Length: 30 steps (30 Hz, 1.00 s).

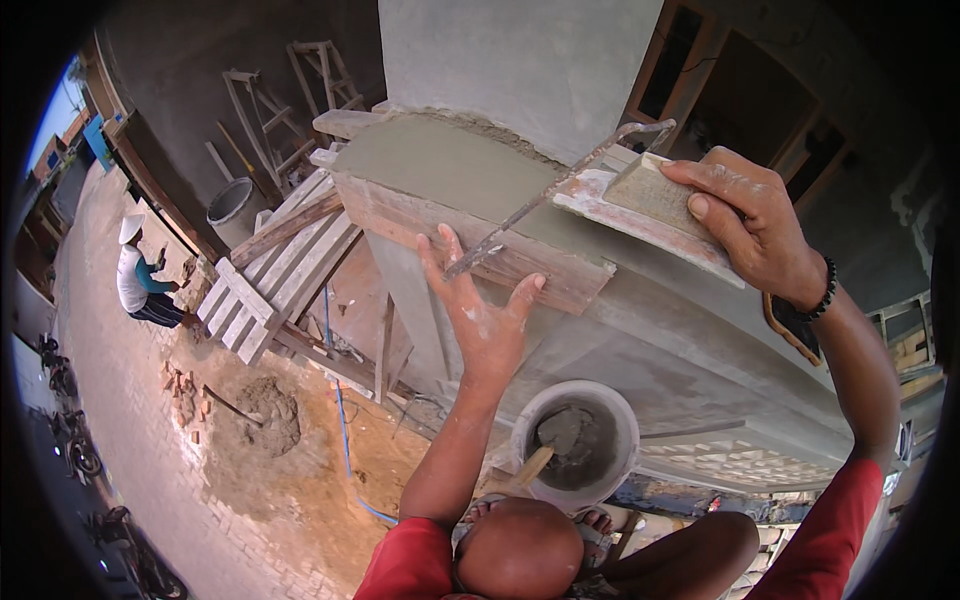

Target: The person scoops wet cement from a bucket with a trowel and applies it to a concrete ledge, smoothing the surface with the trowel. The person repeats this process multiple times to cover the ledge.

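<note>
My left hand (pixel 478 315) rests at the outer face of a wooden form board (pixel 385 207), fingers spread, against the lower end of a crusted, bent metal rod (pixel 540 205). The rod slants up over wet grey mortar (pixel 430 165) behind the board, its hooked top above my right hand's float. My right hand (pixel 750 220) grips a plastering float (pixel 620 210) with a pale rectangular handle, held over the mortar's right end. A bucket (pixel 521 442) of mortar with a wooden-handled trowel (pixel 532 465) stands below my hands.
White slatted planks (pixel 245 305) lean left of the ledge, near a bucket (pixel 230 210) and wooden trestles (pixel 250 120). A grey column (pixel 510 50) rises behind. A person (pixel 135 275) in a conical hat works at left. A mortar pile (pixel 270 430), blue hose (pixel 345 450) and parked motorbikes (pixel 80 450) lie below.
</note>
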Each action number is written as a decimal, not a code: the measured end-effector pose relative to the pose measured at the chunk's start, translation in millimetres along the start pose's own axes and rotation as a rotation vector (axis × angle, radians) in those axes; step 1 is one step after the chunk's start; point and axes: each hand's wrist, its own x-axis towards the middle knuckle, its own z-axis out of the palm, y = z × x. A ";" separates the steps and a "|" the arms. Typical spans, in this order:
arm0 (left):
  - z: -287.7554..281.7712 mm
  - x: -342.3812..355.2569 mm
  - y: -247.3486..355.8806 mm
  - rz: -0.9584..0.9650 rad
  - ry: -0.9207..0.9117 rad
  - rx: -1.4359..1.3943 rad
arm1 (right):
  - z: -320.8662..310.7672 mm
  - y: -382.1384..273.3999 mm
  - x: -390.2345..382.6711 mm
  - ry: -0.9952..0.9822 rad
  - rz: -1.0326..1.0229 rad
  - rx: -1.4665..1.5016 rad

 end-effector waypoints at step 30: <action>-1.4 0.6 1.7 -0.033 -0.022 -0.048 | 4.7 0.2 6.3 -0.155 0.034 -0.051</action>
